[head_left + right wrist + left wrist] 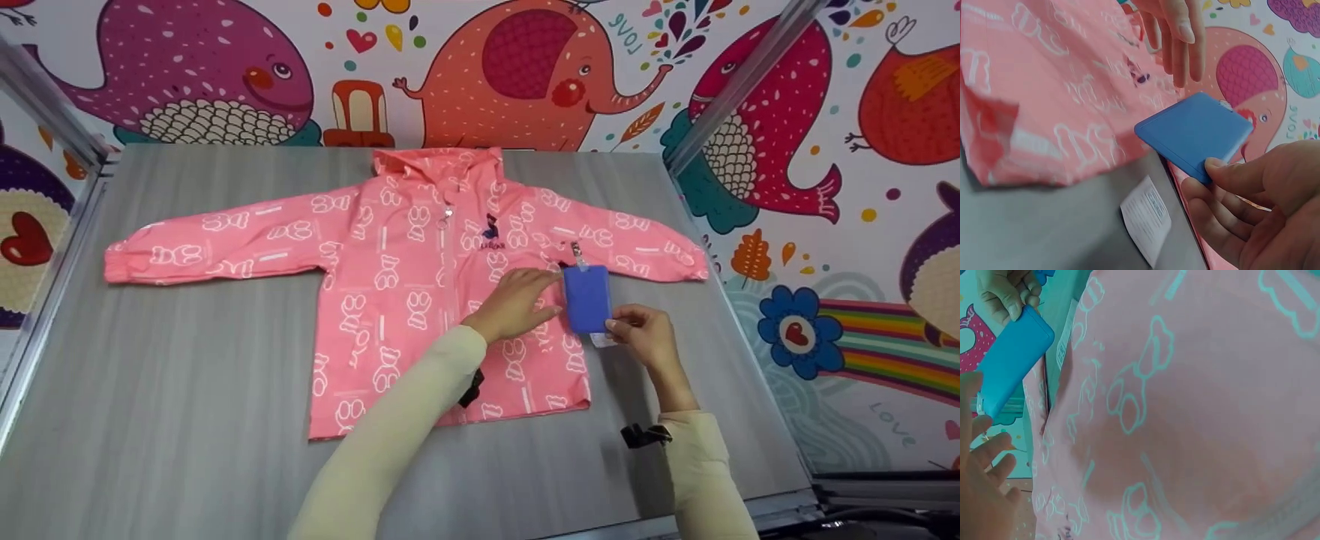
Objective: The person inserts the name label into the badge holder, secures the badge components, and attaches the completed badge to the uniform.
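A blue badge holder (588, 298) with a metal clip (577, 253) at its top is held above the pink hooded jacket (405, 300). My right hand (643, 334) pinches its lower right corner between thumb and fingers, as the right wrist view (1196, 135) of the badge holder also shows. Over the jacket's front, my left hand (519, 304) reaches toward the holder's left edge with loosely extended fingers. In the right wrist view, a gap shows between those fingers (1180, 50) and the holder. The jacket lies front up, sleeves spread out.
A white printed label (1148, 219) sticks out beside the jacket's side seam. The jacket lies on a grey wood-grain table (187, 375). Metal posts (739, 90) rise at the table's back corners, before walls (465, 67) with cartoon animals.
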